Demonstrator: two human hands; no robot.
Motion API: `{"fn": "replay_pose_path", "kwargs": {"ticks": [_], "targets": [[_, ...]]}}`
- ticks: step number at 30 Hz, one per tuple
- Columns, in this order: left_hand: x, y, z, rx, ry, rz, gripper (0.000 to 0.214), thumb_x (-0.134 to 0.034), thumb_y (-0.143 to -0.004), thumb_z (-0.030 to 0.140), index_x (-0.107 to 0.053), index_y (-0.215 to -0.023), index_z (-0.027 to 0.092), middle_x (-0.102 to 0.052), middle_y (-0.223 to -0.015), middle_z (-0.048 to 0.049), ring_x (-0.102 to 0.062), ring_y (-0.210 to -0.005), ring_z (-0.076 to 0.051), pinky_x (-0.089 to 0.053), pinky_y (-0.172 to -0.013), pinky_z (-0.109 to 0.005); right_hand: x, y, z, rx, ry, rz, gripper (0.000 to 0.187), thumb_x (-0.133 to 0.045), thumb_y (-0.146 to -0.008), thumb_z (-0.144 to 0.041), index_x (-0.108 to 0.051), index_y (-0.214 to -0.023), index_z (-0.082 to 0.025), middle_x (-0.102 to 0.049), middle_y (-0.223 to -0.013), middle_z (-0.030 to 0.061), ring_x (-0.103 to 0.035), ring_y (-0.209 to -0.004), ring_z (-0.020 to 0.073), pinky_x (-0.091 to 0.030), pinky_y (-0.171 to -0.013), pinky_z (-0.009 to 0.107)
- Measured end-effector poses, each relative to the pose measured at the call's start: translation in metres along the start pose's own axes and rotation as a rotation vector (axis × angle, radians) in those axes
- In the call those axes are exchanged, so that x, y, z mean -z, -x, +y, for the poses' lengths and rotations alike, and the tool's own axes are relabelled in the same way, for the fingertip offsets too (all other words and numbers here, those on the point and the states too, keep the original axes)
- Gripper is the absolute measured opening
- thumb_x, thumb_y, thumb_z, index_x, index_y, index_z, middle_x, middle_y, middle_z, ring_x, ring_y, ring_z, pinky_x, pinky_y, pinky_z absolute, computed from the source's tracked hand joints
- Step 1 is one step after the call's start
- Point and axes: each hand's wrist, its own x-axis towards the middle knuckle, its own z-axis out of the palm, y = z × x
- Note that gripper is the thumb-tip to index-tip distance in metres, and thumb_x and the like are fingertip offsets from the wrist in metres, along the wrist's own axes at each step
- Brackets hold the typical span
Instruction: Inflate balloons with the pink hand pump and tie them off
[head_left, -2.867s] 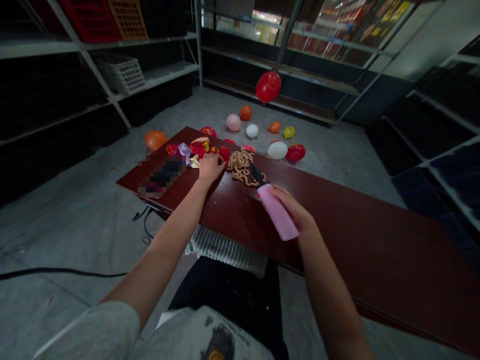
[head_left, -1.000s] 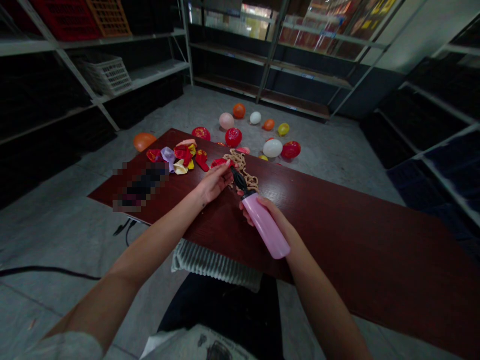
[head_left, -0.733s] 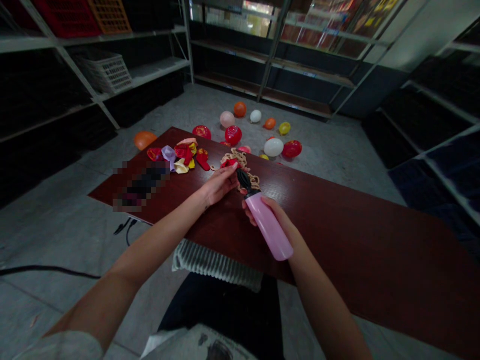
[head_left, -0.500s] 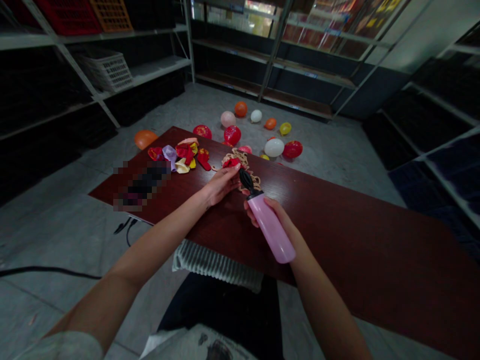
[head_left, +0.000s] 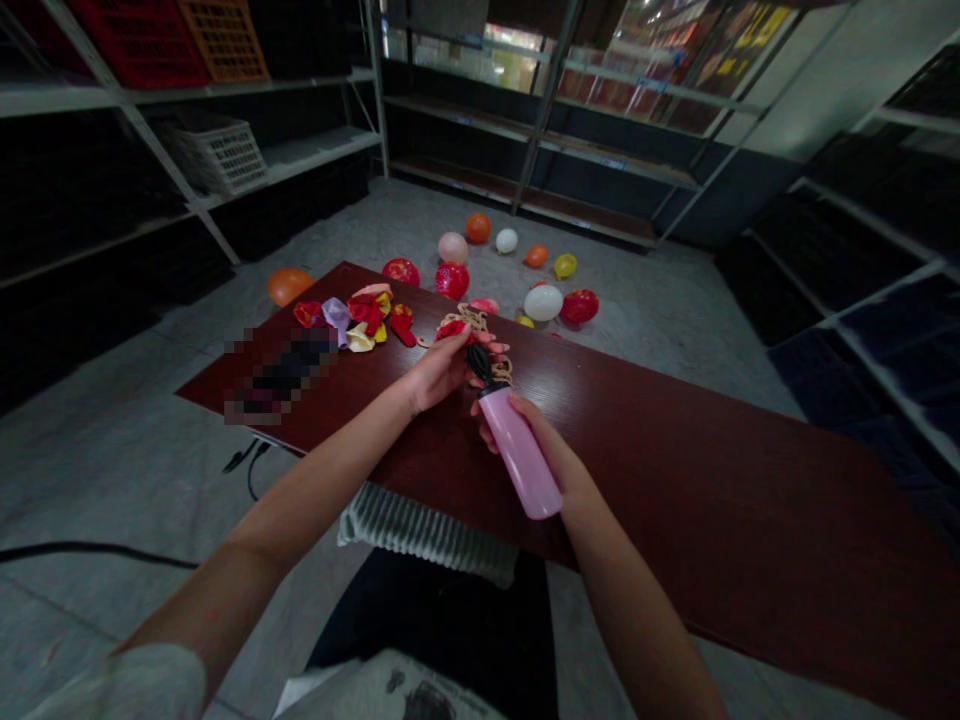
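My right hand [head_left: 536,432] is wrapped round a pink balloon pump [head_left: 519,462], which tilts with its black nozzle end [head_left: 480,365] pointing away from me. At that end is my left hand [head_left: 441,372], its thumb and fingers round a limp red balloon [head_left: 451,329]. The fingers partly hide where balloon and nozzle meet. Behind both hands, a heap of beige cord [head_left: 474,318] lies on the dark red table [head_left: 675,470]. To the left is a pile of uninflated balloons [head_left: 363,318] in red, purple, yellow and cream.
Several inflated balloons lie on the floor past the table, among them a white balloon [head_left: 543,303] and an orange balloon [head_left: 289,287]. A blurred-out dark object [head_left: 281,378] rests at the table's left end. Metal shelves [head_left: 457,115] and a white basket [head_left: 225,155] stand around.
Both hands and the pump have shifted slightly left in view. My left hand's fingers now reach farther across behind the nozzle, and the view has tilted a little.
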Motion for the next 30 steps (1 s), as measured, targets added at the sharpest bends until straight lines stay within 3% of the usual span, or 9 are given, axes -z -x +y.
{"fn": "replay_pose_path", "kwargs": {"ticks": [3,5,9,13,16,20,26,30], "targets": [[-0.022,-0.004,0.006,-0.006,0.076,-0.013,0.027,-0.064,-0.098,0.041,-0.069,-0.09,0.015,-0.066,-0.076,-0.004,-0.068,-0.07,-0.018,-0.053,-0.06,-0.027,0.004,-0.002,-0.001,-0.006,0.072,-0.005,0.048,-0.055,-0.093,-0.063,-0.064,-0.118,-0.022,-0.072,-0.082,0.0032,-0.063,-0.06,0.0138,-0.052,-0.053,0.024],[-0.039,-0.012,0.013,-0.007,0.144,-0.023,0.031,-0.063,-0.098,0.045,-0.066,-0.085,0.016,-0.052,-0.06,0.0024,-0.058,-0.055,-0.014,-0.054,-0.061,-0.027,0.01,-0.004,-0.003,0.024,0.082,0.008,0.052,-0.06,-0.089,-0.065,-0.059,-0.123,-0.026,-0.074,-0.094,0.0038,-0.065,-0.061,0.0155,-0.055,-0.053,0.029],[-0.058,-0.035,0.029,-0.047,0.195,0.069,0.043,-0.061,-0.097,0.055,-0.064,-0.079,0.016,-0.04,-0.05,0.0064,-0.043,-0.041,-0.009,-0.047,-0.05,-0.023,0.023,-0.005,-0.007,0.04,0.167,0.006,0.059,-0.076,-0.079,-0.059,-0.056,-0.124,-0.027,-0.071,-0.103,0.0038,-0.065,-0.061,0.0147,-0.054,-0.053,0.03],[-0.048,-0.05,0.031,-0.068,0.215,0.18,0.05,-0.062,-0.095,0.059,-0.06,-0.069,0.017,-0.029,-0.042,0.009,-0.033,-0.034,-0.007,-0.038,-0.042,-0.021,0.036,-0.007,-0.011,0.045,0.453,0.184,0.062,-0.083,-0.074,-0.045,-0.058,-0.127,-0.024,-0.07,-0.098,0.0035,-0.062,-0.063,0.0138,-0.052,-0.056,0.03],[-0.035,-0.049,0.026,-0.075,0.267,0.206,0.056,-0.054,-0.102,0.053,-0.049,-0.059,0.018,-0.024,-0.038,0.009,-0.028,-0.031,-0.006,-0.035,-0.041,-0.021,0.041,-0.01,-0.011,0.162,0.778,0.322,0.061,-0.083,-0.071,-0.038,-0.063,-0.127,-0.023,-0.072,-0.108,0.0053,-0.067,-0.082,0.0194,-0.055,-0.075,0.036],[-0.028,-0.044,0.024,-0.124,0.351,0.26,0.058,-0.05,-0.106,0.044,-0.039,-0.055,0.018,-0.02,-0.037,0.0093,-0.025,-0.029,-0.005,-0.03,-0.039,-0.02,0.037,-0.009,-0.014,0.307,1.133,0.404,0.057,-0.079,-0.076,-0.035,-0.065,-0.13,-0.025,-0.071,-0.124,0.0067,-0.067,-0.109,0.0257,-0.05,-0.097,0.044],[-0.017,-0.047,0.034,-0.244,0.418,0.407,0.05,-0.049,-0.107,0.038,-0.043,-0.061,0.019,-0.022,-0.038,0.0103,-0.024,-0.029,-0.004,-0.027,-0.038,-0.019,0.037,0.0,-0.02,0.331,1.428,0.467,0.06,-0.074,-0.084,-0.038,-0.058,-0.14,-0.028,-0.066,-0.137,0.0087,-0.066,-0.117,0.031,-0.051,-0.097,0.048],[-0.001,-0.047,0.047,-0.355,0.406,0.472,0.052,-0.061,-0.101,0.04,-0.037,-0.059,0.02,-0.02,-0.038,0.0106,-0.021,-0.029,-0.005,-0.026,-0.037,-0.02,0.044,0.003,-0.021,0.364,1.547,0.493,0.057,-0.071,-0.085,-0.037,-0.057,-0.141,-0.029,-0.068,-0.136,0.0077,-0.067,-0.115,0.03,-0.053,-0.094,0.045]]}}
